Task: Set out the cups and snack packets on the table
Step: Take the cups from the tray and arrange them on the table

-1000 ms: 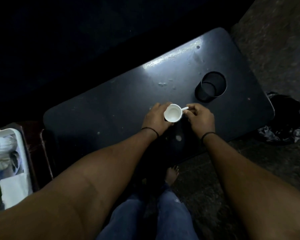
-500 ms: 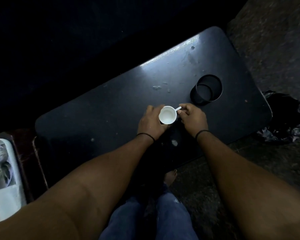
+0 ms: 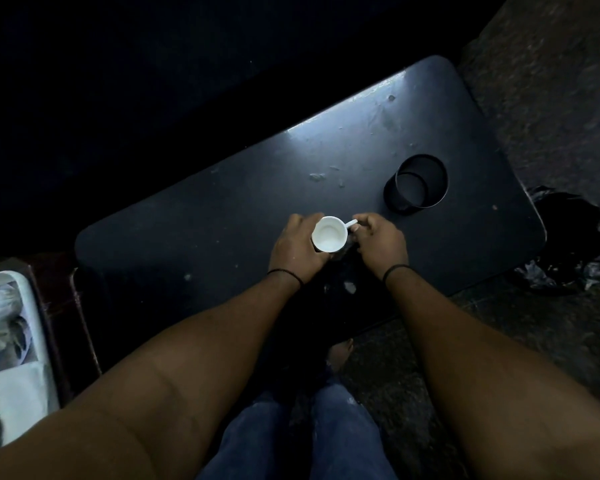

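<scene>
Around white cup (image 3: 329, 234), both hands.

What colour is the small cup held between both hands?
White, inside and out, handle included: cup, seen clearly in the head view.

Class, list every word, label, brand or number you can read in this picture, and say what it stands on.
None can be read.
Small white handled cup: plain, no print.
Black round cup holder: no marking.
Packets in the white plastic basket: any print too dark and blurred to read.
</scene>
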